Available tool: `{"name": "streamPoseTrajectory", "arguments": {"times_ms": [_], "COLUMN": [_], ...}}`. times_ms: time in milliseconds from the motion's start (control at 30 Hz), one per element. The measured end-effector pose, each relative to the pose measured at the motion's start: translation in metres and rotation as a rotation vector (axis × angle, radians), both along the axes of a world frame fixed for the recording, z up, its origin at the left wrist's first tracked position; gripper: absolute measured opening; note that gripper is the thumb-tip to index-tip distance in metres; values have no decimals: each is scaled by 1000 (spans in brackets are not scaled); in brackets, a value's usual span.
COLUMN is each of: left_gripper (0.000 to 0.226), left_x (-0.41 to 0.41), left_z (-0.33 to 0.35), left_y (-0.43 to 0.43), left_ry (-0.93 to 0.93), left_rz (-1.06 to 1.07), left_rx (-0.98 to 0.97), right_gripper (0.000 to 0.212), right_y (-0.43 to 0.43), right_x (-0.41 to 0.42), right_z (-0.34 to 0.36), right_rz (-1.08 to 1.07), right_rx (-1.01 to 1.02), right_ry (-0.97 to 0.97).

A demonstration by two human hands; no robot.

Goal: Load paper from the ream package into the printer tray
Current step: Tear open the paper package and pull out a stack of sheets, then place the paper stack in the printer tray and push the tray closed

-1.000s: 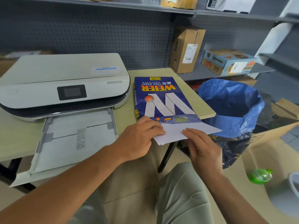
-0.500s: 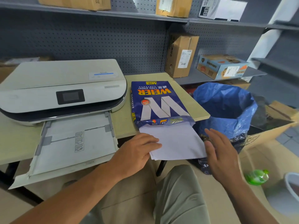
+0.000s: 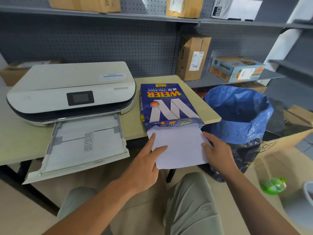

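A blue ream package [image 3: 166, 106] lies on the table to the right of the white printer [image 3: 72, 92], its open end facing me. A stack of white paper [image 3: 179, 147] sticks out of that end, past the table edge. My left hand [image 3: 149, 160] grips the stack's left edge, thumb on top. My right hand [image 3: 218, 153] holds the right edge. The printer tray [image 3: 84, 143] is pulled out to the left of my left hand, with no paper visible in it.
A bin lined with a blue bag [image 3: 240, 114] stands right of the table. Cardboard boxes [image 3: 193, 58] sit on grey shelves behind. A green bottle [image 3: 274, 185] lies on the floor at right. My knees are below the paper.
The paper has slid further out of the package toward me. My right hand, off the paper half a second ago, has come back onto its right edge.
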State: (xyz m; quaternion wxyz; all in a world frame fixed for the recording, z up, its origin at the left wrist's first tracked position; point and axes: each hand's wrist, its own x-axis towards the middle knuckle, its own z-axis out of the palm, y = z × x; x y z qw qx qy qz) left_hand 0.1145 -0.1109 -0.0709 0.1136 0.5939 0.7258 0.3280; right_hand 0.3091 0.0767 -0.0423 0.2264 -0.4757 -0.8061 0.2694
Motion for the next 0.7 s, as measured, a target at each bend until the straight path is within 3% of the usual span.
{"name": "streamPoseTrajectory", "arguments": {"times_ms": [67, 267, 400, 500, 633, 700], "left_gripper": [63, 63, 76, 70, 61, 63], "left_x": [3, 17, 32, 49, 75, 84], "left_z": [7, 15, 26, 35, 48, 51], "left_y": [1, -2, -15, -25, -40, -49], "left_ry": [-87, -755, -1002, -964, -592, -517], "left_rz": [25, 98, 88, 96, 161, 165], "left_rx": [-12, 60, 39, 31, 51, 37], "right_gripper": [45, 46, 50, 50, 47, 45], "right_y": [-2, -22, -40, -54, -77, -89], "right_x": [2, 11, 24, 35, 51, 58], "right_z": [-1, 4, 8, 13, 20, 26], "right_rz": [-1, -11, -10, -12, 7, 21], "right_rx": [32, 52, 71, 74, 118, 154], "right_ry": [0, -15, -10, -3, 22, 31]}}
